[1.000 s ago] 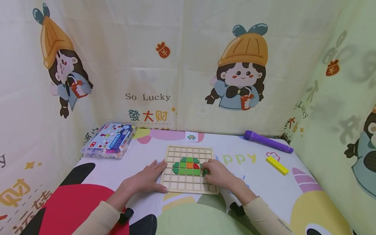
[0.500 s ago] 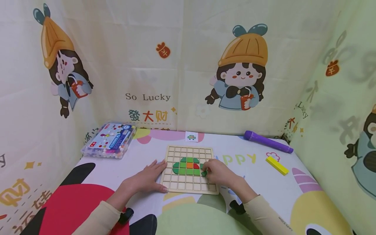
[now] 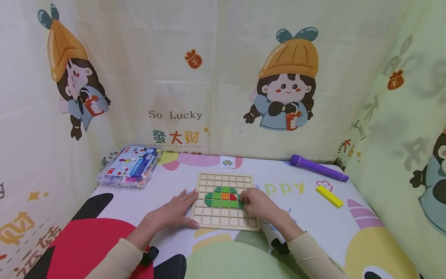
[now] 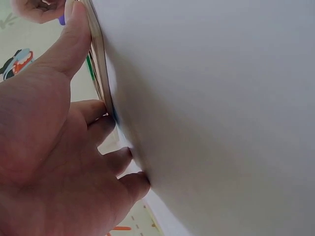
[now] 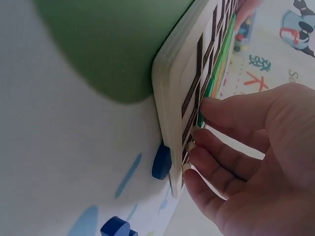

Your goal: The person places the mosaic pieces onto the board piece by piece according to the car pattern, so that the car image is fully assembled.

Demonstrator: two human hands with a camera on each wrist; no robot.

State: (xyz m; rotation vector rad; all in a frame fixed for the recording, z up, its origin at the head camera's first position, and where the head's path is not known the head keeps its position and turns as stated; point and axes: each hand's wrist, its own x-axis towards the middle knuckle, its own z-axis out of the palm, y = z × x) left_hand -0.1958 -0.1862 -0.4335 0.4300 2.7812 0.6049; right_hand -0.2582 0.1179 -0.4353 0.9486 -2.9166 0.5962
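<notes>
A wooden grid board (image 3: 223, 221) lies on the table, with green, orange and red tiles (image 3: 225, 196) forming a rounded shape in its middle cells. My left hand (image 3: 175, 211) rests along the board's left side, thumb at the near corner and fingers extended; the left wrist view shows the fingertips at the edge. Over the right part of the board, my right hand (image 3: 258, 203) has its thumb and curled fingers at a dark green tile (image 5: 201, 118), which sits at a cell. Parts of the nearby cells are hidden under this hand.
Behind the board lies a small pattern card (image 3: 227, 162). A clear plastic box (image 3: 129, 166) stands at the back left. Toward the right are a purple stick (image 3: 318, 168) and a yellow block (image 3: 329, 196). A blue piece (image 5: 161, 162) lies beside the board.
The dark green tile in my right hand has gone from tilted above the board to lying flat in line with the bottom row of green tiles. The left hand has stayed put.
</notes>
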